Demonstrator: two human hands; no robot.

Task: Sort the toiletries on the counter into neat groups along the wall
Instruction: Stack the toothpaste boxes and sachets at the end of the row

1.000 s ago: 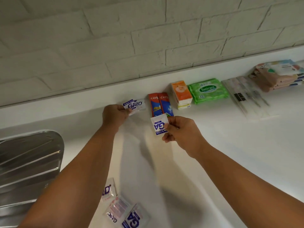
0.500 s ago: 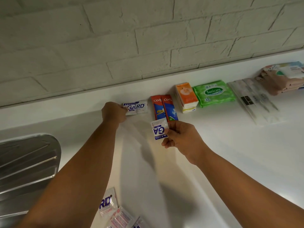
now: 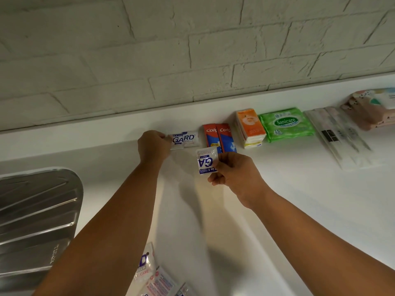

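Observation:
On the white counter (image 3: 299, 199) by the brick wall, my left hand (image 3: 152, 145) pinches the left edge of a white-and-blue Gard sachet (image 3: 184, 139) that lies flat by the wall. My right hand (image 3: 233, 174) holds a second Gard sachet (image 3: 206, 160) upright, just in front of two red-and-blue Colgate packs (image 3: 220, 137). To the right stand a stack of orange tissue packs (image 3: 250, 128), a green Sanicare wipes pack (image 3: 285, 123), clear-packed toothbrushes (image 3: 339, 135) and pink pouches (image 3: 372, 107).
A ribbed steel sink drainboard (image 3: 36, 221) fills the left side. More loose Gard sachets (image 3: 149, 272) lie at the counter's near edge between my forearms. The white brick wall (image 3: 171, 50) rises behind the row.
My left hand lowered its sachet onto the counter by the wall, to the left of the Colgate packs. My right hand has kept its sachet almost in the same place.

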